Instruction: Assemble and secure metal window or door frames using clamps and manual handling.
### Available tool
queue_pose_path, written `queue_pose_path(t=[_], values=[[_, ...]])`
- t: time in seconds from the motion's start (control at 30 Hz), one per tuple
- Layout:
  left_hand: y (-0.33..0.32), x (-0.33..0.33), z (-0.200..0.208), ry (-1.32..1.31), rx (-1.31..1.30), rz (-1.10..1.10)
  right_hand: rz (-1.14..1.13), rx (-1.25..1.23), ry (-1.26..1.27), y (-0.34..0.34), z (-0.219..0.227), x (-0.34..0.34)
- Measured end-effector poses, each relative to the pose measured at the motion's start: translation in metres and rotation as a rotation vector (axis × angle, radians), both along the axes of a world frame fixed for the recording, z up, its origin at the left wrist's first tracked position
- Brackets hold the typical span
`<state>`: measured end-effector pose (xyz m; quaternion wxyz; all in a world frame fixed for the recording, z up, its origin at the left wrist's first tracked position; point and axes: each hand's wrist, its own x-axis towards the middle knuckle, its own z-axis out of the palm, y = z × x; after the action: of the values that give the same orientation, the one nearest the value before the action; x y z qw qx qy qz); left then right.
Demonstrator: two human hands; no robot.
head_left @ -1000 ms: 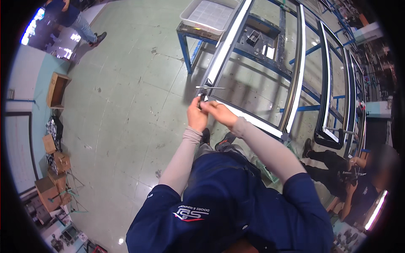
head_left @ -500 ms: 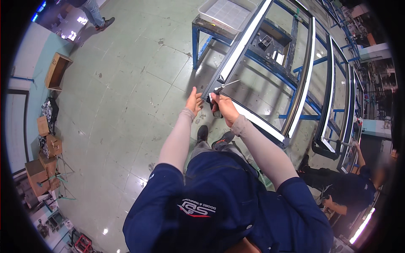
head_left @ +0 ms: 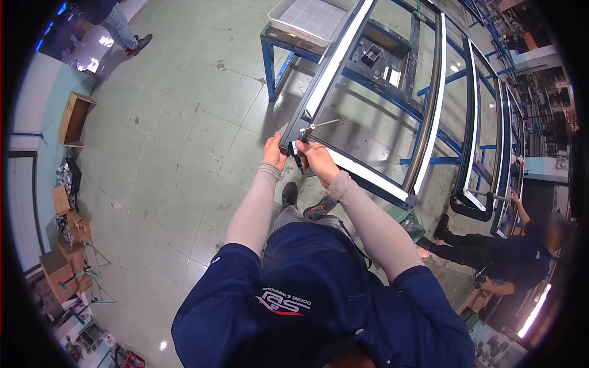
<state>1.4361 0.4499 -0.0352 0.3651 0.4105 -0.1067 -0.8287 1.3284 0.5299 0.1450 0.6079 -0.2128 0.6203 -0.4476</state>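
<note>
The near left corner of a black window or door frame with white strips [head_left: 334, 73] is between my hands. My left hand [head_left: 274, 150] is closed against the outer edge of that corner, some fingers hidden by it. On the inner side, my right hand [head_left: 315, 161] grips a dark clamp-like tool [head_left: 305, 136] with a thin silver rod across its top. The tool sits at the corner; its exact kind and lower part are hidden by my fingers.
The frame rests on a blue metal stand [head_left: 374, 86]. A white tray [head_left: 307, 27] sits on a bench [head_left: 270, 40] beyond. More dark frames [head_left: 475, 122] stand right, where a co-worker [head_left: 515, 257] works. Boxes [head_left: 76, 227] line the left wall; another person's legs [head_left: 123, 27] show far left.
My left hand has gone from held apart beside the corner to closing on it. My right hand and the tool stay at the corner. The whole view has shifted slightly.
</note>
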Motion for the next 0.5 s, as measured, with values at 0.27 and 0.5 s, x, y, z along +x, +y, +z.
queue_pose_path(t=[0.27,0.5], values=[[0.004,0.053,0.001,-0.388,0.146,0.529,0.045,-0.029,0.036,0.002,0.007,-0.003],[0.042,0.041,0.021,0.117,0.182,0.063,-0.033,-0.026,0.007,0.013,-0.007,-0.014]])
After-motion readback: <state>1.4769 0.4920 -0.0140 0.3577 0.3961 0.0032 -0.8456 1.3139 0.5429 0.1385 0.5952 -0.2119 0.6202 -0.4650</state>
